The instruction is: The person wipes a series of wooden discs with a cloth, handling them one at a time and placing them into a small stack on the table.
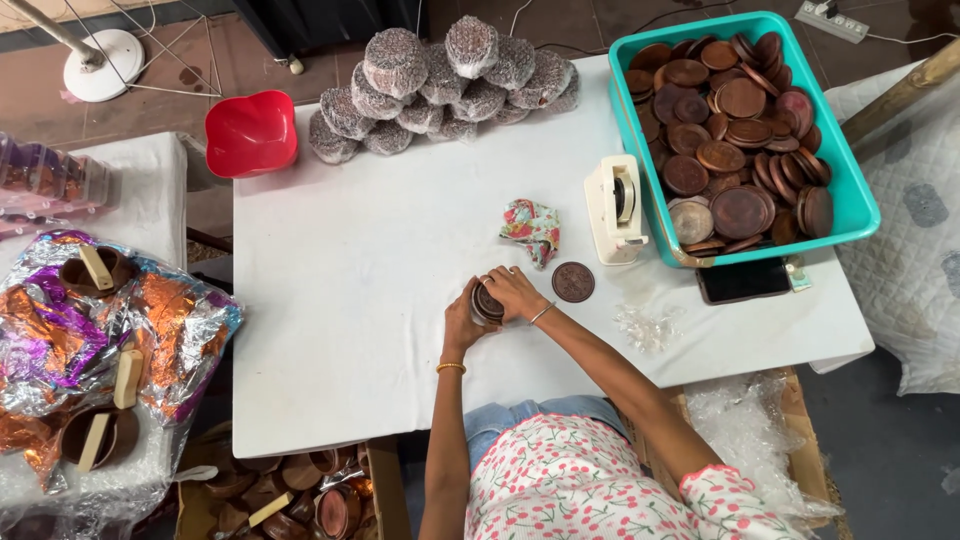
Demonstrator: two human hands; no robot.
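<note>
Both my hands hold a small round brown wooden box (487,301) on edge over the white table (350,300). My left hand (461,320) cups it from the left and below. My right hand (516,291) grips it from the right and above. A flat round carved wooden lid (573,282) lies on the table just to the right of my right hand. A crumpled floral cloth (532,229) sits behind my hands.
A teal tub (855,200) of several wooden lids stands at the right, with a white tape dispenser (616,208) and a dark phone (743,280) beside it. Wrapped round bundles (440,85) are stacked at the back, next to a red bowl (250,133). Foil wrap (90,340) lies left.
</note>
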